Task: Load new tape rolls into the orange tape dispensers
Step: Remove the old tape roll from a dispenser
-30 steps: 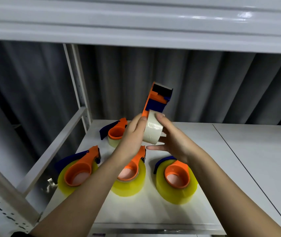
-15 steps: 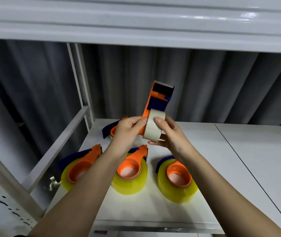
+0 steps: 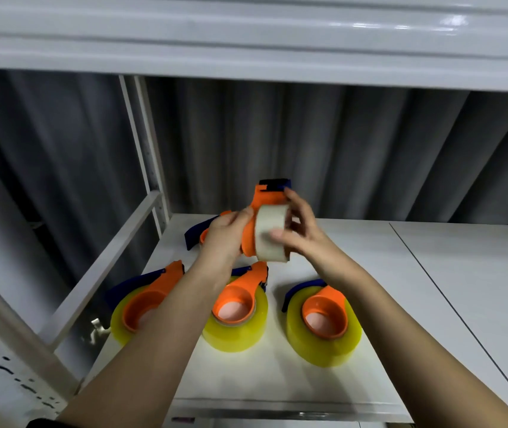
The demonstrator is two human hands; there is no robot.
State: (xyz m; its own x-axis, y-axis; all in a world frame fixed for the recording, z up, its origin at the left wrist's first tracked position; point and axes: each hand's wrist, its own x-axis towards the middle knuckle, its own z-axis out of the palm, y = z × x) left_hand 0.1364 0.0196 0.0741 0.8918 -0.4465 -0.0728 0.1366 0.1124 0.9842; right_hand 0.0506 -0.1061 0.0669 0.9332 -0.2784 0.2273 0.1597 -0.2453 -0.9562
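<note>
An orange tape dispenser (image 3: 265, 197) with a dark blue head is held upright above the shelf. My left hand (image 3: 226, 239) grips its orange body from the left. My right hand (image 3: 302, 233) wraps a pale, whitish tape roll (image 3: 269, 230) that sits against the dispenser's right side, thumb across its front. Three orange dispensers loaded with yellow rolls lie flat in a row on the white shelf (image 3: 277, 378): a left one (image 3: 144, 310), a middle one (image 3: 235, 313) and a right one (image 3: 323, 319). Behind my left hand a fourth dispenser (image 3: 195, 233) is partly hidden.
A white upper shelf (image 3: 246, 41) overhangs close above. A white upright post (image 3: 146, 149) and a slanted brace (image 3: 104, 270) bound the left side. A grey corrugated wall stands behind. A second white shelf panel (image 3: 478, 288) lies to the right.
The held dispenser has tilted from leaning right to nearly upright. My right hand has shifted from beneath the pale roll to wrapping around it, with the roll now lying against the dispenser body.
</note>
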